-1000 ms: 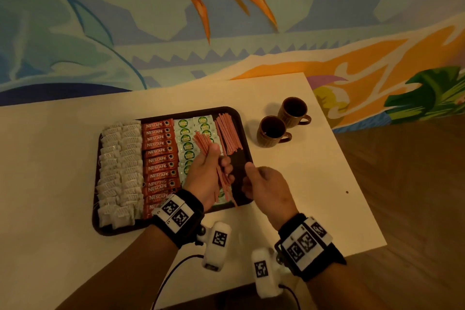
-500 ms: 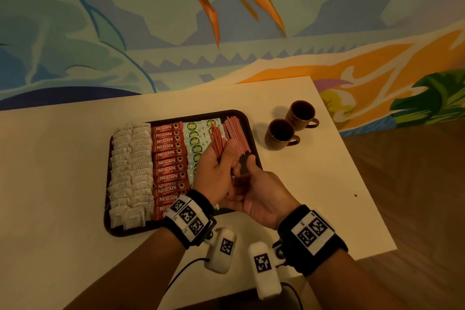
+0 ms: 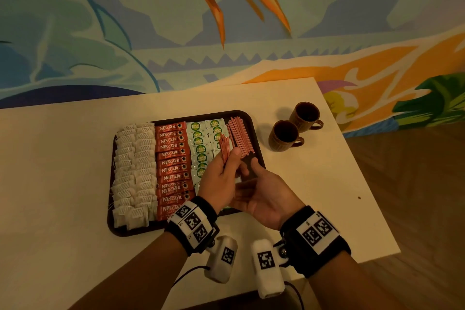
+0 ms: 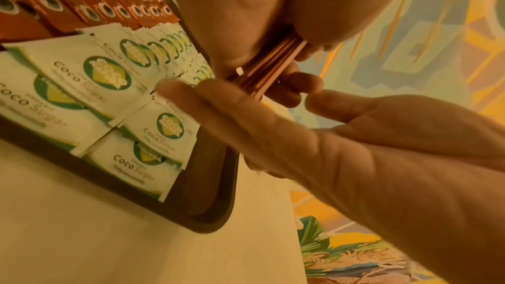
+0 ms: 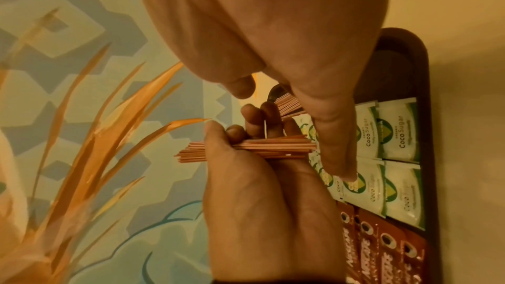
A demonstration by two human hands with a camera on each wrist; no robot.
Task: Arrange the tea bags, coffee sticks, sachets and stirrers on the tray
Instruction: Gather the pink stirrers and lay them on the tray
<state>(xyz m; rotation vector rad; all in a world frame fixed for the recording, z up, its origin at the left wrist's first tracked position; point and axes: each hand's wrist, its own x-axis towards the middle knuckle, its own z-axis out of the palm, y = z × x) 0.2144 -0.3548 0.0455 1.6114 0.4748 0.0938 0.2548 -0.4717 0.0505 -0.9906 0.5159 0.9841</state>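
Observation:
A dark brown tray holds rows of white tea bags, red coffee sticks, white-green Coco Sugar sachets and a fan of pink stirrers at its right end. My left hand grips a second bundle of stirrers above the sachets. The right hand lies palm up just right of it, fingers straight against the bundle's lower ends. In the left wrist view the bundle sits between my palm and the right hand. In the right wrist view the left hand clasps the bundle.
Two brown cups stand on the white table right of the tray. The table's right edge drops to a wooden floor. A painted wall rises behind the table.
My right hand has come in from the right, turned palm up and met the lower ends of the bundle. The left hand has carried the bundle slightly toward the tray's far right.

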